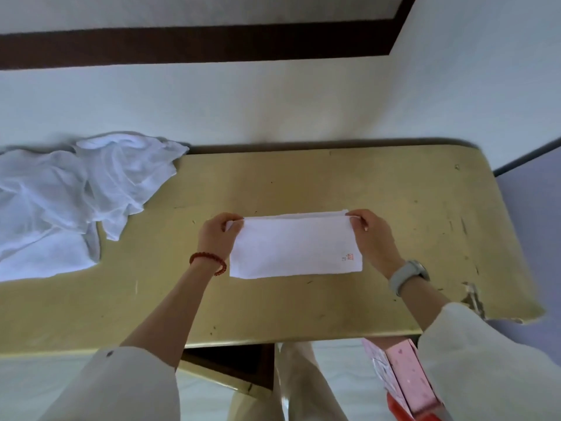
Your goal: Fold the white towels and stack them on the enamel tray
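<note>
Two hands pinch the far corners of a folded white rectangular towel (296, 246) lying mid-table: left hand (216, 235), right hand (372, 235). Scratched yellow-lacquered wooden table (394, 192) abuts a pale wall (273, 95); crumpled white towels (69, 202) lie at its left end.

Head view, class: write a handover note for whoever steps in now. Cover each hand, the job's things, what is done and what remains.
Left hand: pinch grip on the far left corner of the folded white rectangular towel.
Right hand: pinch grip on its far right corner.
The towel lies flat on the scuffed yellow wooden table.
A crumpled pile of white cloths sits at the table's left end.
Done: one towel partly folded.
Left: finish it, fold the pile, stack everything on the tray, which is not in view.
</note>
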`<act>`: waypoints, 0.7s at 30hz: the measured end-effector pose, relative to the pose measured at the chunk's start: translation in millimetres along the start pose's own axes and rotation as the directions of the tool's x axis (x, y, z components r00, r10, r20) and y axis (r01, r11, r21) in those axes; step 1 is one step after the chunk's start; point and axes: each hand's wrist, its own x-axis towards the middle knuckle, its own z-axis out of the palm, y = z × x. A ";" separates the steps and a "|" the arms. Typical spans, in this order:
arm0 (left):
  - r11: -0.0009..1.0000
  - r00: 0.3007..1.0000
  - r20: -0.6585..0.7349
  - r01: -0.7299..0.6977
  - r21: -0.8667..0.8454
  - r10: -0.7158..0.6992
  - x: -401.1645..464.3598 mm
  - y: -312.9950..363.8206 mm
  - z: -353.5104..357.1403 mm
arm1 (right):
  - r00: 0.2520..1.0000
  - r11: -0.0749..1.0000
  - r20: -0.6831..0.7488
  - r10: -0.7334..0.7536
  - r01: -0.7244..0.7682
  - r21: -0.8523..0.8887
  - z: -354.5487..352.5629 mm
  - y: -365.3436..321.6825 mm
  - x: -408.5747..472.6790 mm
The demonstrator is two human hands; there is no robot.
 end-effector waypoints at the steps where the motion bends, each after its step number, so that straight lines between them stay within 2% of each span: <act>1: 1.000 1.000 -0.026 0.017 0.008 -0.016 5.8 -1.1 3.4 | 1.000 1.000 -0.005 0.012 -0.012 -0.005 2.0 -0.6 7.6; 8: 0.993 0.993 -0.067 0.105 0.057 -0.101 22.2 -12.5 15.7 | 0.992 0.993 -0.041 0.116 -0.116 0.002 13.4 4.9 32.7; 16: 0.993 0.989 -0.111 0.103 0.060 -0.096 30.3 -12.9 18.3 | 0.992 0.994 -0.049 0.112 -0.112 0.012 22.0 6.9 38.5; 21: 0.991 0.989 -0.114 0.101 0.088 -0.091 33.5 -14.4 19.1 | 0.996 0.996 -0.063 0.059 -0.063 -0.063 27.1 13.0 44.0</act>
